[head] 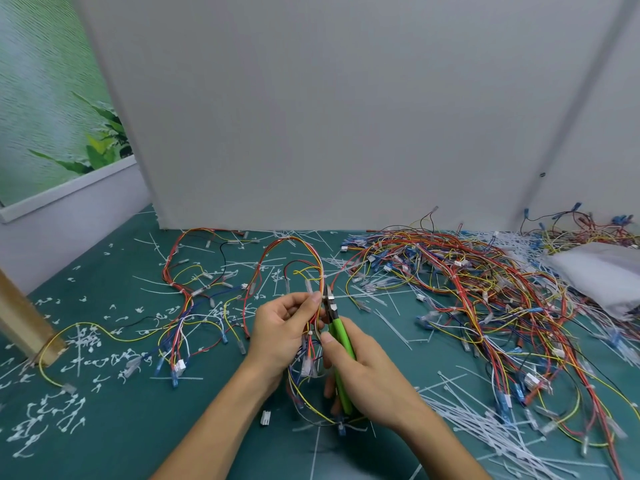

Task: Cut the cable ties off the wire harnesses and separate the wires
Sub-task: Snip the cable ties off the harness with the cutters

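The left hand [280,327] pinched the harness [320,268] between thumb and fingers, just above the tabletop [138,427]. The right hand [367,375], fingers curled round the green cutters [337,327], had the tips against the harness. Right of the harness lay a tangled pile [467,282], and left of it, cut ties [83,337].

Left hand [282,332] grips harness [313,271]; right hand [367,372] holds green cutters [337,332].

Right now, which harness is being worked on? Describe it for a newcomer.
On the green mat, between the wire pile at right and a loose harness at left, the left hand grips the looping harness. It arches away, and only it meets the green-handled cutters in the right hand.
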Tool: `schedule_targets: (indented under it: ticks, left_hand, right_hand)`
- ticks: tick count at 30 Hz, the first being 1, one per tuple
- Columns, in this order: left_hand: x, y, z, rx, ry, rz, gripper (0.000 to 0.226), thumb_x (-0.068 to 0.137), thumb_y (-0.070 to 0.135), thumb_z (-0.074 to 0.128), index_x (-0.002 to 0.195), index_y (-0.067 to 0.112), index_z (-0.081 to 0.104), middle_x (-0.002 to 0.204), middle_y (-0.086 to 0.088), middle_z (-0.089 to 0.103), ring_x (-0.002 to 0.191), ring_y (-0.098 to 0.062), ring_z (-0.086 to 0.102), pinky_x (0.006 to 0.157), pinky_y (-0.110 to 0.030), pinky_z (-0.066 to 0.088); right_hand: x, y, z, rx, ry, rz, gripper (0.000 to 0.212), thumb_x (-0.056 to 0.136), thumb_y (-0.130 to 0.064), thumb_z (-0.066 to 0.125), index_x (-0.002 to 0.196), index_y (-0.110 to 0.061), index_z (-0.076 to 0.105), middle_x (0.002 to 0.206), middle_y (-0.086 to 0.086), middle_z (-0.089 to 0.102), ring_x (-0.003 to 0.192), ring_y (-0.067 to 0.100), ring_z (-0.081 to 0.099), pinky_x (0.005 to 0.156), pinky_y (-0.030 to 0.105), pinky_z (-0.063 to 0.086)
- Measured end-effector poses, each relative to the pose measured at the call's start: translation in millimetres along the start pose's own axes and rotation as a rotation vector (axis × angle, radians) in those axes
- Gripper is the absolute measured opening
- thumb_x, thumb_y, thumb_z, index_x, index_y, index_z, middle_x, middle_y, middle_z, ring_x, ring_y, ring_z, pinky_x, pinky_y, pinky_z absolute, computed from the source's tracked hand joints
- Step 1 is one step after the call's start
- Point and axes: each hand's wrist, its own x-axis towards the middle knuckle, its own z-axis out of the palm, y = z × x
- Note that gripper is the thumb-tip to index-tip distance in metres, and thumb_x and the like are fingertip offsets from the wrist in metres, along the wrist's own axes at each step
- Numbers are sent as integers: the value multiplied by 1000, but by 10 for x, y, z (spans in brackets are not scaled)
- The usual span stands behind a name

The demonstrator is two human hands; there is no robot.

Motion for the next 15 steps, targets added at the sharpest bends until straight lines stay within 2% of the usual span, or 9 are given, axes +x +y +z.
schedule_targets:
  ticks: [2,6,10,13,15]
  left_hand:
    - [5,6,-10,-27,5,-27,19,74,31,75,77,12,76,72,-8,72,58,-14,64,56,-21,54]
    - [13,11,-29,-78,5,-86,19,72,31,77,74,12,77,73,-11,71,57,-15,64,55,-23,54]
    - [10,11,-29,-93,-5,-120,18,73,29,78,71,12,77,71,-10,71,57,-15,64,54,-24,54]
    - [15,10,-27,-118,-2,-132,16,73,26,78,70,10,77,70,-10,71,56,-15,65,53,-24,55]
    - [28,-3,-32,-125,-4,-123,17,73,26,78,71,10,77,71,-11,71,56,-17,66,56,-27,57]
  right_hand:
    - [0,2,-12,0,-17,11,37,88,-65,48,107,-33,52,75,10,64,64,46,68,56,58,59]
    - [5,0,-21,-54,-29,-2,35,87,-67,46,110,-42,52,72,10,67,59,37,69,58,46,61]
    - [4,19,2,-157,31,-75,20,99,-56,44,104,-39,52,69,9,60,63,29,64,64,48,58]
    - [6,24,21,-195,99,-122,25,102,-52,43,96,-30,52,64,-6,51,60,15,49,67,46,49]
    - [9,6,22,-154,114,-119,29,105,-50,41,92,-27,52,64,-7,47,58,13,42,62,44,45]
